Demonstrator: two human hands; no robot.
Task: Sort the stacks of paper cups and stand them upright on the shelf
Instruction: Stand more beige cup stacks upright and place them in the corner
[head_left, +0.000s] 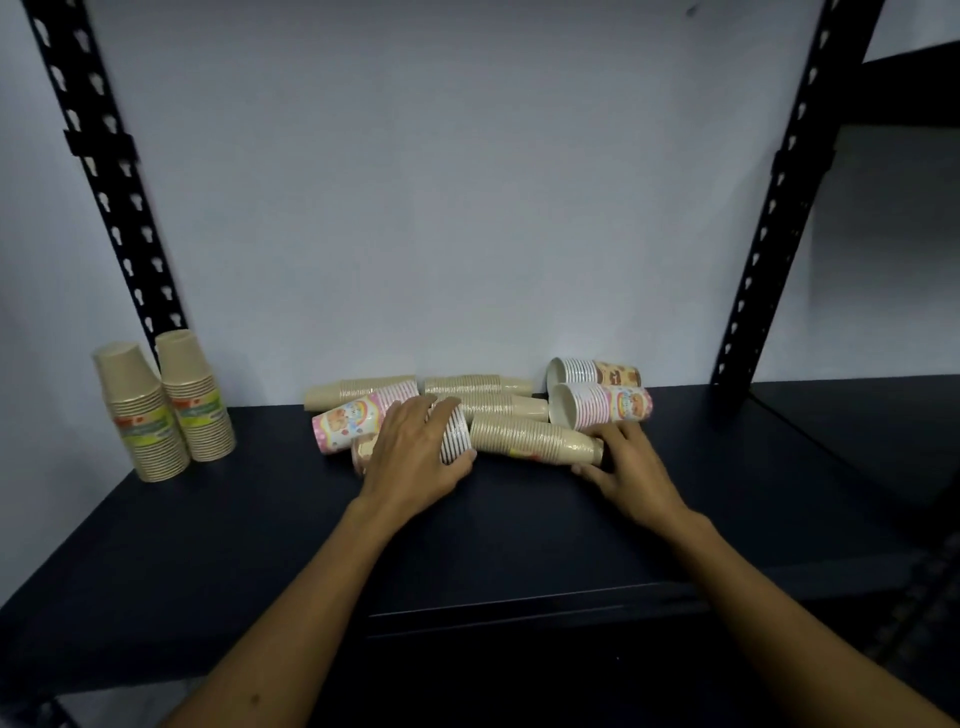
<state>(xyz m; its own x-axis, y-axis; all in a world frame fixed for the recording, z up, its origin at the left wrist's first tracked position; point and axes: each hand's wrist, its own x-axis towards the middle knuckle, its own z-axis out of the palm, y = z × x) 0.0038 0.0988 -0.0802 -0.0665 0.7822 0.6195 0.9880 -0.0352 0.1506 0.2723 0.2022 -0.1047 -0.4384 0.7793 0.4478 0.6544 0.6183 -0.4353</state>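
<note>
Long tan ribbed stack of paper cups (535, 441) lies on the black shelf (519, 530) between both hands, axis left-right. Right hand (631, 470) grips its narrow end; left hand (415, 457) grasps a pink-striped printed cup stack (456, 434). Right hand nearer.

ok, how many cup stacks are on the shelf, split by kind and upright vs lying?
Upright tan cup stacks: 2
Lying tan cup stacks: 4
Lying printed cup stacks: 4
Total: 10 stacks
</note>
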